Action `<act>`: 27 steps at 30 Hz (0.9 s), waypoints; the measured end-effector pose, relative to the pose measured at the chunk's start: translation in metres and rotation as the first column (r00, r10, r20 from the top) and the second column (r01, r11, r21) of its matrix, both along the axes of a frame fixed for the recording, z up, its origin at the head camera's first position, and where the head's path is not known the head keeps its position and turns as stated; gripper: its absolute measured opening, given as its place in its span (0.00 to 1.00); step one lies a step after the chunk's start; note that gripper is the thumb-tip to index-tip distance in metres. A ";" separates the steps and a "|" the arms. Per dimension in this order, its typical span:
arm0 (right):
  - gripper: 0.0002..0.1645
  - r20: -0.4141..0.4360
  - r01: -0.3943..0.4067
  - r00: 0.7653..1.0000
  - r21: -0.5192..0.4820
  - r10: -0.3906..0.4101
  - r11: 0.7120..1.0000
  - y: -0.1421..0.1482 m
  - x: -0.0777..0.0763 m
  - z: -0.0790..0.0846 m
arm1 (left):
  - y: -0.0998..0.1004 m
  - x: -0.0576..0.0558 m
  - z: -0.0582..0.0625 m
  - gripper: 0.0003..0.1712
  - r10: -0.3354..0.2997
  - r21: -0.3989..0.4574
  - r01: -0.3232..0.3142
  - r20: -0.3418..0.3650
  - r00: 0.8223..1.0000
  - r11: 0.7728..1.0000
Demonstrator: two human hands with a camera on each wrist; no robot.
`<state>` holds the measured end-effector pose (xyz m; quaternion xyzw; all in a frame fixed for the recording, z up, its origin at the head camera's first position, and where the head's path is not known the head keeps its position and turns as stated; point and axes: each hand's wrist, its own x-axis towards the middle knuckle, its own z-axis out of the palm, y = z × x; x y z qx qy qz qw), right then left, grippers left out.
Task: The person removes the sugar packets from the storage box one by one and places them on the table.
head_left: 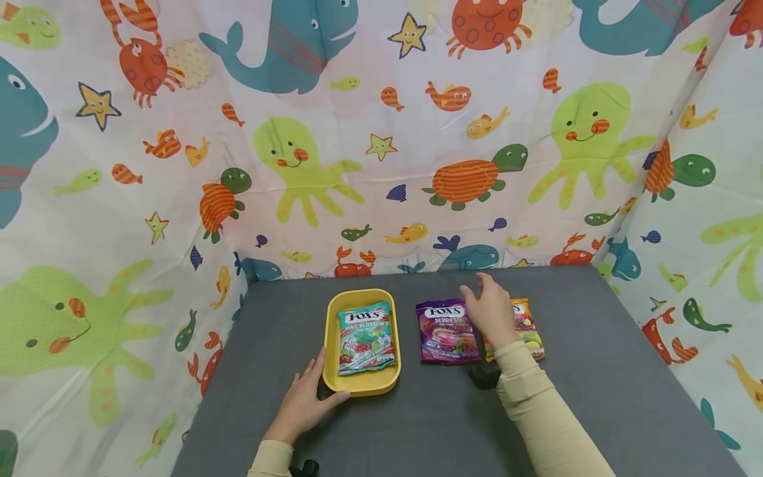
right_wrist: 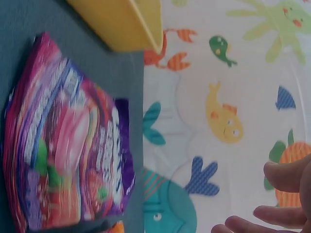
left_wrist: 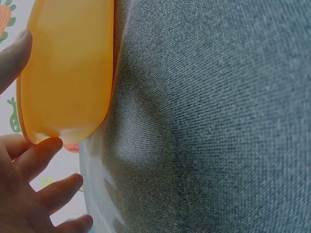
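A yellow tub (head_left: 363,386) stands on the table with a green Fox's Mint Blossom candy bag (head_left: 366,338) lying in it. My left hand (head_left: 304,405) touches the tub's near left corner, fingers spread along its side; in the left wrist view the thumb and fingers (left_wrist: 39,158) rest at its rim. To the tub's right lies a purple Fox's Berries candy bag (head_left: 448,331), also seen large in the right wrist view. My right hand (head_left: 491,315) hovers with nothing in it between that bag and an orange Fox's candy bag (head_left: 527,331), which it partly hides.
The grey table (head_left: 429,424) reaches back to a curtain (head_left: 381,218) printed with sea animals, which also hangs along both sides. Dark wrist straps (head_left: 484,377) show under the sleeves.
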<state>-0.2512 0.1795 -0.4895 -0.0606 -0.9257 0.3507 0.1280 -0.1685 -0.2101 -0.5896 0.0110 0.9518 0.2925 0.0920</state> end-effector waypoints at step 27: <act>0.34 0.003 -0.184 0.983 -0.050 0.185 0.982 -0.104 0.002 0.009 | -0.001 0.002 0.003 0.62 -0.011 0.026 0.011 -0.014 1.000 1.000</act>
